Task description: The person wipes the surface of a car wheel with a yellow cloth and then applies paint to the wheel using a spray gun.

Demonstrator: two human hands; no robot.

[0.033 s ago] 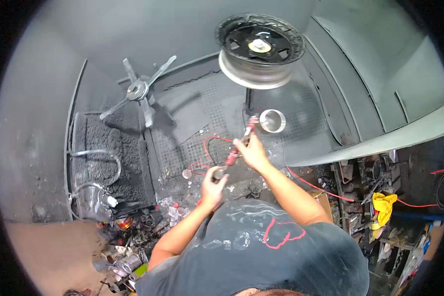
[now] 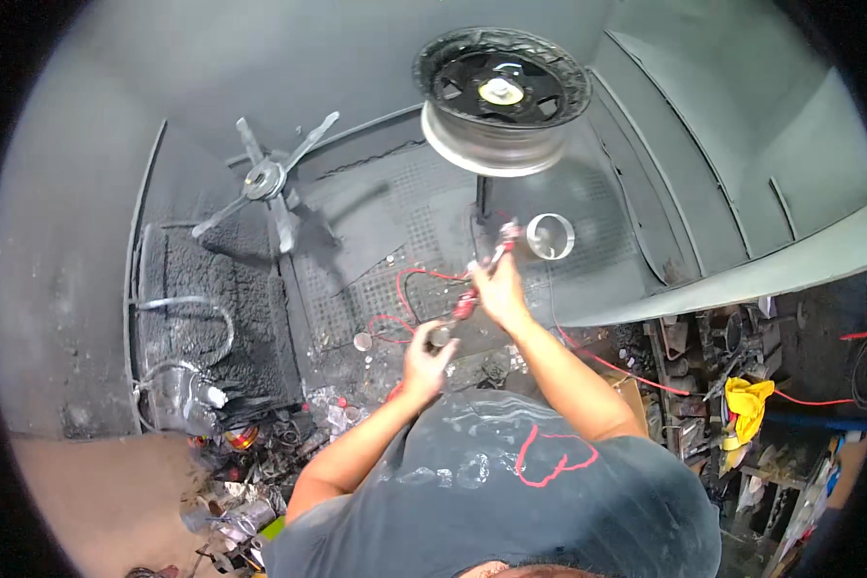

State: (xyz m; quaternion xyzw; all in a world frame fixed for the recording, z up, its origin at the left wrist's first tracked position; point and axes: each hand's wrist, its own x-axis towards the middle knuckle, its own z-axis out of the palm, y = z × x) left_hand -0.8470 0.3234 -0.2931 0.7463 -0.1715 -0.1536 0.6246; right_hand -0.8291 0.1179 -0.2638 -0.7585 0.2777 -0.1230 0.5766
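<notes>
My right hand (image 2: 500,293) is closed round a red and silver spray gun (image 2: 508,241). A round, open-topped metal cup (image 2: 550,237) sits beside the gun's far end; whether they are joined is hard to see. My left hand (image 2: 426,364) is lower and to the left, its fingers bent round a small, round greyish piece (image 2: 440,336) near the gun's lower red part (image 2: 465,306). Beyond both hands, a wheel rim (image 2: 503,101) with a black face and a bare metal barrel sits on a dark post (image 2: 484,197).
A grey stand with several arms (image 2: 265,180) is at the far left. A red hose (image 2: 607,362) trails along the floor to the right. Cluttered cans (image 2: 250,515) lie at lower left. A yellow cloth (image 2: 747,409) hangs by the shelving at right.
Both hands, the spray gun and the cup have shifted a little to the right. The rim appears slightly further left in the picture.
</notes>
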